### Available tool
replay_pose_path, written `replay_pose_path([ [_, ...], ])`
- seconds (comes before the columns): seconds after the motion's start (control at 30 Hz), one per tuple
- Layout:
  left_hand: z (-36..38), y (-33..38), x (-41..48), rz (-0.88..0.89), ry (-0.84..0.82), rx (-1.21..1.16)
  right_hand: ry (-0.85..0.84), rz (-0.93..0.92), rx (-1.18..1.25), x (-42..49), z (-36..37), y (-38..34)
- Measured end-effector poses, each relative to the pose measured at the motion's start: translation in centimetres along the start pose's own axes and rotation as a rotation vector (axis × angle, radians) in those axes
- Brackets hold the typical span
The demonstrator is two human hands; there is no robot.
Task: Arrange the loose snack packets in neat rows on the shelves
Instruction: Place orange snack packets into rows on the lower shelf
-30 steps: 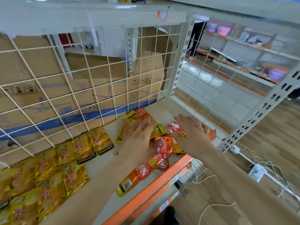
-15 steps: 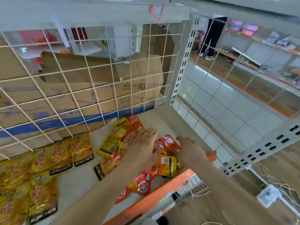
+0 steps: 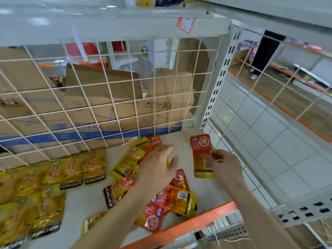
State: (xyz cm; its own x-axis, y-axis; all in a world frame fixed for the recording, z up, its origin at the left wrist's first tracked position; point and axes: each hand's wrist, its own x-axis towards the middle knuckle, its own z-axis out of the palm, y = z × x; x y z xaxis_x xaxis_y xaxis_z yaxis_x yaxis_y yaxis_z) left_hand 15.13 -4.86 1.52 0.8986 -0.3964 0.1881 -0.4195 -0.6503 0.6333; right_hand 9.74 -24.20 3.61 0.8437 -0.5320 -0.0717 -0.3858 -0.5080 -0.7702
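Red packet [image 3: 202,155] going down on the shelf [image 3: 86,203], pile yet to sort

L to R: yellow rows [image 3: 71,173] lie neat; loose pile [image 3: 172,200] mid-shelf under left hand [image 3: 158,169], fingers spread, gripping nothing; right hand [image 3: 224,168] pinches the red packet's edge near the back-right corner. Long axis runs front-to-back, logo end twd the back. Risk: thin pinch on slick foil, could slip or land skewed; left hand may scatter the pile

R hand [image 3: 226,170] now pinches red pkt [image 3: 200,155], lifted off pile [image 3: 177,199].
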Motion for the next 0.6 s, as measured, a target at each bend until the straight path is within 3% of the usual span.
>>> replay_pose_path([
  [0.13,-1.5,1.0,-0.7,-0.098,0.095,-0.283,-0.081,-0.154,0.171,-1.2,0.8,-3.1],
  [0.3,-2.7,0.8,-2.0,-0.383,0.083,-0.709,-0.211,-0.267,0.241,-2.7,3.6,-5.2],
  [0.43,-4.3,-0.5,-3.4,-0.539,0.127,-0.988,-0.449,-0.369,0.246,-3.7,5.5,-6.1],
  [0.6,-5.5,-2.5,-5.0,-0.732,0.22,-1.295,-0.398,-0.409,0.284,-3.8,7.0,-6.6],
])
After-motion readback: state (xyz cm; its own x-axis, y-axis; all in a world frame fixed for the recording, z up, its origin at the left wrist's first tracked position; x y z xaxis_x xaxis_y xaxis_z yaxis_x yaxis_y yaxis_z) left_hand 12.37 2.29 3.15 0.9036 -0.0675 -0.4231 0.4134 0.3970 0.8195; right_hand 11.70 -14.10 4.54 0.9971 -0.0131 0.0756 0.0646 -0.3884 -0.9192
